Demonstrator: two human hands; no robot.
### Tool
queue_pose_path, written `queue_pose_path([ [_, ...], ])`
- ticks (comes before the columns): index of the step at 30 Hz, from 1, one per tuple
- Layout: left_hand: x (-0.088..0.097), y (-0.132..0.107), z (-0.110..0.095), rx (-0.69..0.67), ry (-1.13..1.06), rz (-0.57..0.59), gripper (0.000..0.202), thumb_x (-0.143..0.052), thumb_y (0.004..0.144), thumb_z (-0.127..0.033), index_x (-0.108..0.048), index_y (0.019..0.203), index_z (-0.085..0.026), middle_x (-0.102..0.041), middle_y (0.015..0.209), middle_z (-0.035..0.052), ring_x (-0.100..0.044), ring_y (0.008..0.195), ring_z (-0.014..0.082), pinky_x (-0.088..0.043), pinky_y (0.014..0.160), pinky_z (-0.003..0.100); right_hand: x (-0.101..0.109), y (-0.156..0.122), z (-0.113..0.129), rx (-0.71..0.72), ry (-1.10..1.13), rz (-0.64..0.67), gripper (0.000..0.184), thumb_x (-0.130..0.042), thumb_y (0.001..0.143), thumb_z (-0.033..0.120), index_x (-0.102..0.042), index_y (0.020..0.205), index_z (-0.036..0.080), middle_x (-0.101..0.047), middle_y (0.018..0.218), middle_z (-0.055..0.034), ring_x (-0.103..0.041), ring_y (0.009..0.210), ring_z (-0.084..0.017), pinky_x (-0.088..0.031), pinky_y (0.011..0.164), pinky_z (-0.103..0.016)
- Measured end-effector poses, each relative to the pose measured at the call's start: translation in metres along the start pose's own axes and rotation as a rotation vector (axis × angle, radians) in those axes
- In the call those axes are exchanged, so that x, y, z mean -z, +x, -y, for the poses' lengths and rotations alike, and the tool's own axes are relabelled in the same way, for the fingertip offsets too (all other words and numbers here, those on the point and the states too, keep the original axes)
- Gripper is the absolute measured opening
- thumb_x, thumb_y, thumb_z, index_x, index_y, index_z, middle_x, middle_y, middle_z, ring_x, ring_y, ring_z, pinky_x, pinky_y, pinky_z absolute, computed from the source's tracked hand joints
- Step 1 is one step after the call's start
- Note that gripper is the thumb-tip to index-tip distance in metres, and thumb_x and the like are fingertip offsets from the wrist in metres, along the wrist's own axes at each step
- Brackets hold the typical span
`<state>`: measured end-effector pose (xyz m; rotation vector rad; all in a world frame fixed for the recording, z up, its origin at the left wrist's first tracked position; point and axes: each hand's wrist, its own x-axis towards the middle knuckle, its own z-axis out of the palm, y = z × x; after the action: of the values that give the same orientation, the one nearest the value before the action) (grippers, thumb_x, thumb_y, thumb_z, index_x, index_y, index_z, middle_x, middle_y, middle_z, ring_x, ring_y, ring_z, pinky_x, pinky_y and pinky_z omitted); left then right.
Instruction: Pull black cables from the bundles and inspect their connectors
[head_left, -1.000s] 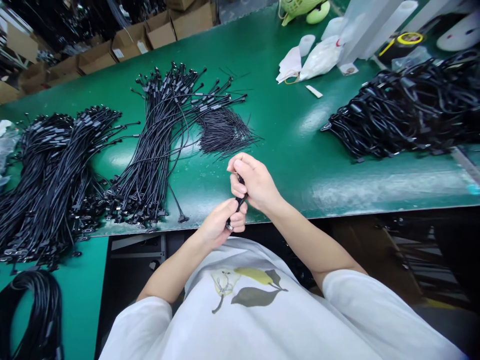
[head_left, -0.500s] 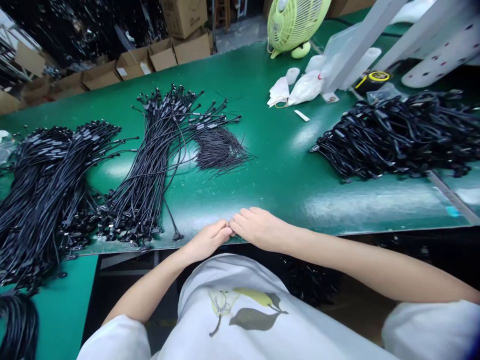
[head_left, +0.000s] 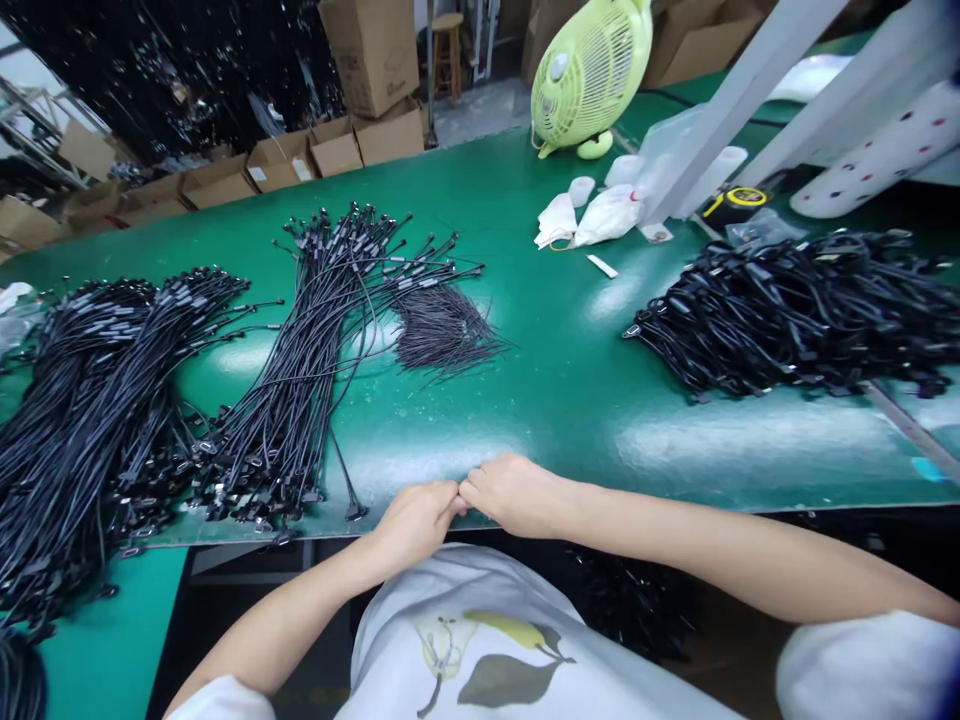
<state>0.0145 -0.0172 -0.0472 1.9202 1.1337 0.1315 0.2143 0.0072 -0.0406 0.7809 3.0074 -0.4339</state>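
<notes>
My left hand (head_left: 416, 520) and my right hand (head_left: 514, 493) meet fingertip to fingertip at the near edge of the green table (head_left: 570, 380), just above my white shirt. Both hands are curled closed, knuckles up. Whatever they pinch is hidden under the fingers. The nearest thing is a fanned bundle of thin black cables (head_left: 315, 350) with small plugs, lying to the left of my left hand. One loose cable (head_left: 341, 475) of that bundle ends close to my left hand.
A second black cable bundle (head_left: 90, 400) lies far left, and a big tangled heap of cables (head_left: 810, 310) right. A tuft of thin black ties (head_left: 442, 330) sits mid-table. Behind are white bags (head_left: 600, 210), a green fan (head_left: 589, 75), a tape measure (head_left: 739, 200), cardboard boxes (head_left: 360, 140).
A second ago my hands were raised, gripping a black cable piece. They have dropped to the table's near edge and closed together, and the view has tilted upward.
</notes>
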Motion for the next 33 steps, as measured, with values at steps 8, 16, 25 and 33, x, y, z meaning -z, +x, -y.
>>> queue_pose_path([
  [8, 0.008, 0.02, 0.018, 0.179, -1.048, -0.375, 0.047, -0.061, 0.078, -0.062, -0.049, 0.069, -0.017, -0.031, 0.053, -0.0083, -0.028, 0.047, 0.0069, -0.025, 0.049, 0.022, 0.03, 0.021, -0.156, -0.84, 0.151, -0.409, 0.021, -0.05, 0.093, 0.03, -0.064, 0.093, 0.015, -0.064, 0.094, -0.0089, -0.057, 0.079, -0.018, -0.039, 0.068, -0.028],
  [16, 0.021, 0.019, -0.007, 0.114, -1.325, -0.403, 0.047, -0.076, 0.069, -0.055, -0.051, 0.068, -0.015, -0.031, 0.052, -0.0088, -0.026, 0.045, 0.0036, -0.021, 0.044, 0.019, 0.017, 0.007, -0.164, -0.9, 0.065, -0.396, 0.012, -0.051, 0.087, 0.024, -0.059, 0.084, 0.016, -0.062, 0.093, -0.0117, -0.056, 0.081, -0.023, -0.038, 0.068, -0.031],
  [25, 0.002, 0.023, -0.025, 0.079, -1.332, -0.269, 0.063, -0.072, 0.074, -0.056, -0.054, 0.119, -0.015, -0.033, 0.057, -0.0092, -0.026, 0.048, 0.0054, -0.022, 0.046, 0.02, -0.008, -0.002, -0.021, -0.529, 0.924, -0.554, 0.024, -0.047, 0.09, 0.034, -0.061, 0.099, 0.017, -0.061, 0.078, -0.0015, -0.055, 0.059, -0.012, -0.043, 0.06, -0.026],
  [33, -0.009, 0.02, -0.007, 0.036, -0.724, -0.518, 0.055, -0.052, 0.091, -0.046, -0.051, 0.138, -0.018, -0.068, 0.096, 0.0068, -0.06, 0.078, 0.0152, -0.049, 0.07, 0.026, 0.0, 0.011, 0.013, -0.199, -0.206, -0.512, 0.029, -0.036, 0.099, 0.016, -0.061, 0.083, 0.015, -0.055, 0.072, -0.0047, -0.047, 0.065, -0.016, -0.032, 0.062, -0.032],
])
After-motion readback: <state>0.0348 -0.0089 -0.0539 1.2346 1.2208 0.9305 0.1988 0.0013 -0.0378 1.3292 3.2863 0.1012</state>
